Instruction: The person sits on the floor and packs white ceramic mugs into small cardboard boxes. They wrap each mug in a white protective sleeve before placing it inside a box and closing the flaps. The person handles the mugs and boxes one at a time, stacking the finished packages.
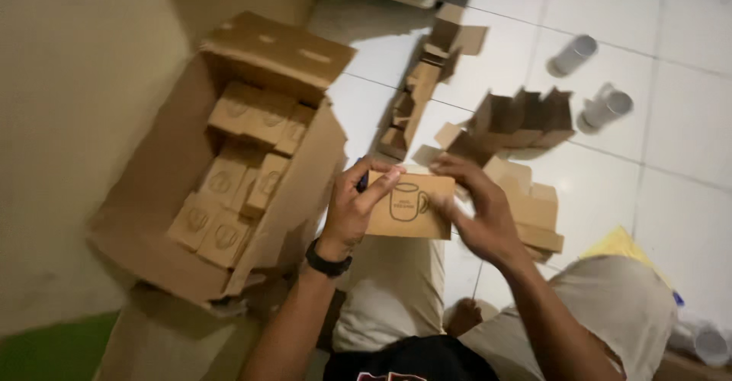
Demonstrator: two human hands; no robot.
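Note:
A small brown cardboard box (408, 207) with a mug drawing on its face is held between both hands above my knee. My left hand (357, 207) grips its left end, thumb on top, and also seems to pinch a dark pen-like object. My right hand (474, 207) holds the right end, fingers curled over the top edge. A black watch sits on my left wrist.
A large open carton (164, 232) at the left holds several similar small boxes (252, 152). Folded and half-assembled box blanks (518, 118) lie on the white tile floor ahead. Two grey mugs (573, 54) (606, 108) lie at the upper right. A yellow sheet (621, 245) lies by my right knee.

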